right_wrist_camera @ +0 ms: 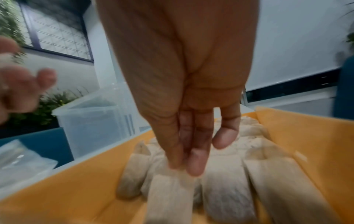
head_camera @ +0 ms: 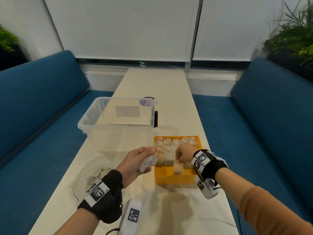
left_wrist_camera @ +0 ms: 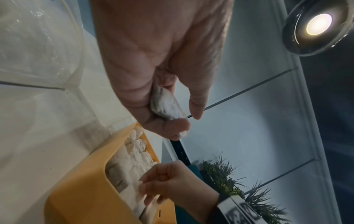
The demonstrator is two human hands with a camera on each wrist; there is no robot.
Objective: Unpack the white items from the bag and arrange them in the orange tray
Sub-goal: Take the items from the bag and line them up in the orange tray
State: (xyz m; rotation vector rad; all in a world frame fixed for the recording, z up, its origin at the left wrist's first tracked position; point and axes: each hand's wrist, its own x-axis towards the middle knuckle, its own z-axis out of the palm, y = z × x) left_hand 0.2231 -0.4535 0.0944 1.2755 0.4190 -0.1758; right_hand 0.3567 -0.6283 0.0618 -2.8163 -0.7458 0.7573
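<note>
The orange tray sits on the table right of centre, with several white packets standing in rows in its far part. My right hand reaches down into the tray and pinches the top edge of one white packet at the near end of a row, thumb against fingertips. My left hand hovers just left of the tray and grips another white packet in its curled fingers. The clear bag lies on the table under my left wrist, with more white items inside.
A clear plastic bin stands behind the bag, touching the tray's far left corner. A white tagged device lies at the table's near edge. Blue benches flank the narrow table. The tray's near strip holds no packets.
</note>
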